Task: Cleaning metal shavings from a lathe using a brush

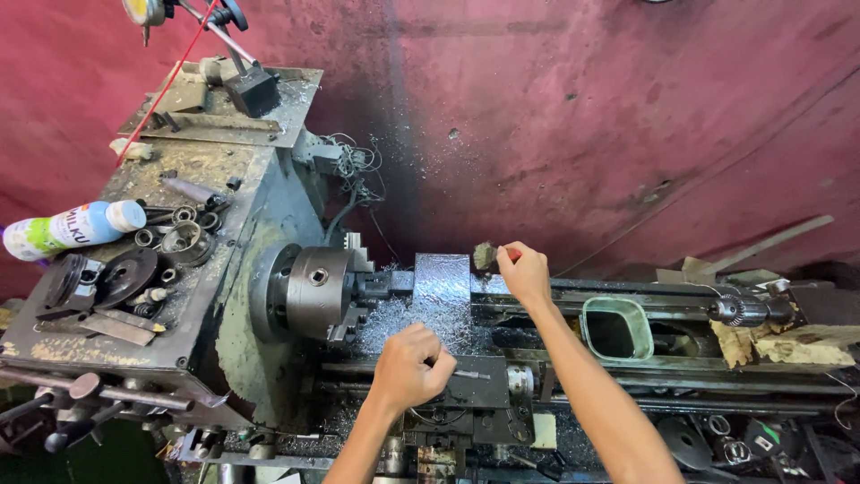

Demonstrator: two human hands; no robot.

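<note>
Now: right hand (525,273) pinching small brush (486,255) above lathe carriage (442,287); left hand (410,366) closed round crank handle (472,375), beside chuck (315,291).

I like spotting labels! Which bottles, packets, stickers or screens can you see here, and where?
White plastic bottle with blue and green label: lying on its side on the lathe's grimy metal top, far left.
Small round yellow-faced dial gauge: top left, above the machine.
No screens or signs show.

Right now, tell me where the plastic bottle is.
In the head view, the plastic bottle lies on its side at the far left, on top of the lathe headstock, beside loose metal rings and well left of the chuck.
</note>
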